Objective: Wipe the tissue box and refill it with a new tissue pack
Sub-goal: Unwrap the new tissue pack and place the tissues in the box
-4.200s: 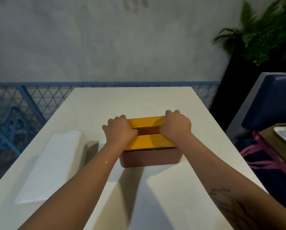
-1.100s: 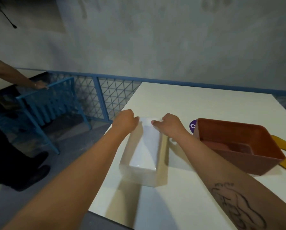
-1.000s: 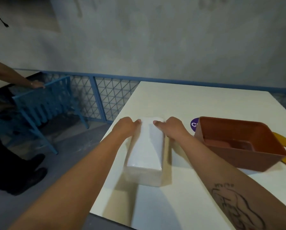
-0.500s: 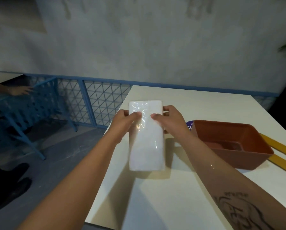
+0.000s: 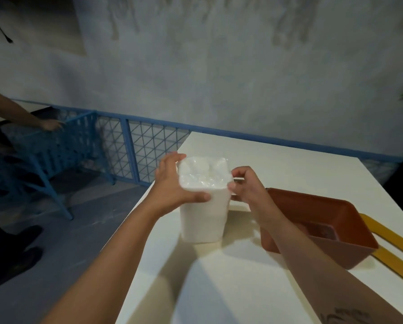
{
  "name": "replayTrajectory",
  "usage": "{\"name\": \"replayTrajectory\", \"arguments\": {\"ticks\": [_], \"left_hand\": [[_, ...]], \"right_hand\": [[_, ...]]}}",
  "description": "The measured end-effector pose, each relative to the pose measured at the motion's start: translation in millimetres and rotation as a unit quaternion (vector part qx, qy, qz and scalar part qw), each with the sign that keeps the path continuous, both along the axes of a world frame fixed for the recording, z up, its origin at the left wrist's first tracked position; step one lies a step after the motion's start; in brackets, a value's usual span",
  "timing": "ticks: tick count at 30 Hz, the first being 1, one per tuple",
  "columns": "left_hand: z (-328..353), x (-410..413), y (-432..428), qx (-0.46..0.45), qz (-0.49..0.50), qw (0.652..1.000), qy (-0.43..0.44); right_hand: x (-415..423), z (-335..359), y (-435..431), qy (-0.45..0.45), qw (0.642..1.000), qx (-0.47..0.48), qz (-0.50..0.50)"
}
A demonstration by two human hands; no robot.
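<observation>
Held flat-faced half a second ago, the white plastic-wrapped tissue pack (image 5: 202,213) now stands on end on the white table (image 5: 219,288), beside the open brown tissue box (image 5: 336,251). The left hand (image 5: 172,183) grips its top and the right hand (image 5: 247,185) pinches the wrapper edge. A sharp tug could likely topple it.

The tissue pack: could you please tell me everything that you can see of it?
The tissue pack is a white oblong block sealed in clear, glossy wrap that crinkles at its top end. It stands on end at the left side of the white table, left of the open brown tissue box; whether its base touches the table is unclear. The left hand grips its upper left side, thumb across the near face; the right hand pinches the wrap at the upper right edge.
</observation>
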State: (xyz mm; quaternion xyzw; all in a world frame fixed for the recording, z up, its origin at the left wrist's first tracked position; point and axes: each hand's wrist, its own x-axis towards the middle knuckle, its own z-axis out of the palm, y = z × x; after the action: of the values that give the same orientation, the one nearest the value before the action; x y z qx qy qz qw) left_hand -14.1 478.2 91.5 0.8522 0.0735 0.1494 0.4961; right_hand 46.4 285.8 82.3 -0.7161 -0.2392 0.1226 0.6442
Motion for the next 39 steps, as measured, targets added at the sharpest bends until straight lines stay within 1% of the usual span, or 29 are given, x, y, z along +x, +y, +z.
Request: {"name": "replayTrajectory", "arguments": {"ticks": [2, 4, 5, 6, 8, 9, 11, 14, 18, 23, 26, 31, 33, 36, 39], "left_hand": [[-1, -6, -2, -0.056, -0.037, 0.998, 0.002], [-2, -13, -4, -0.069, -0.053, 0.996, -0.009], [-4, -16, -5, -0.069, -0.059, 0.996, -0.017], [-4, -18, -6, -0.066, -0.062, 0.996, -0.025], [-4, -22, -7, -0.057, -0.065, 0.996, -0.031], [-4, -23, -8, -0.053, -0.066, 0.996, -0.031], [-4, -26, -9, -0.05, -0.065, 0.996, -0.028], [-4, -30, -10, -0.05, -0.062, 0.997, -0.019], [-4, -34, -11, -0.037, -0.062, 0.997, -0.018], [-4, -35, -13, -0.023, -0.067, 0.997, -0.016], [-4, -35, -13, -0.016, -0.063, 0.998, -0.015], [-3, -33, -15, -0.001, -0.069, 0.997, -0.017], [-3, -33, -15, 0.006, -0.07, 0.997, -0.018], [-4, -34, -15, 0.008, -0.071, 0.997, -0.023], [-5, -34, -14, 0.02, -0.069, 0.997, -0.022]], "right_hand": [[6, 13, 4, -0.004, 0.998, -0.026, -0.058], [14, 34, 10, -0.022, 0.994, -0.061, -0.09], [18, 45, 15, -0.035, 0.99, -0.109, -0.083], [20, 57, 20, -0.043, 0.98, -0.183, -0.064], [25, 74, 32, -0.018, 0.946, -0.323, -0.026], [27, 80, 38, 0.003, 0.929, -0.37, -0.009], [30, 86, 46, 0.004, 0.91, -0.415, 0.022], [38, 86, 52, 0.005, 0.914, -0.401, 0.059], [42, 87, 52, 0.053, 0.928, -0.353, 0.104], [46, 87, 49, 0.099, 0.931, -0.328, 0.124], [46, 88, 51, 0.107, 0.929, -0.334, 0.116], [46, 95, 51, 0.055, 0.901, -0.41, 0.132], [47, 97, 50, 0.072, 0.9, -0.403, 0.147], [49, 96, 48, 0.122, 0.908, -0.37, 0.155], [49, 94, 48, 0.126, 0.914, -0.357, 0.148]]}}
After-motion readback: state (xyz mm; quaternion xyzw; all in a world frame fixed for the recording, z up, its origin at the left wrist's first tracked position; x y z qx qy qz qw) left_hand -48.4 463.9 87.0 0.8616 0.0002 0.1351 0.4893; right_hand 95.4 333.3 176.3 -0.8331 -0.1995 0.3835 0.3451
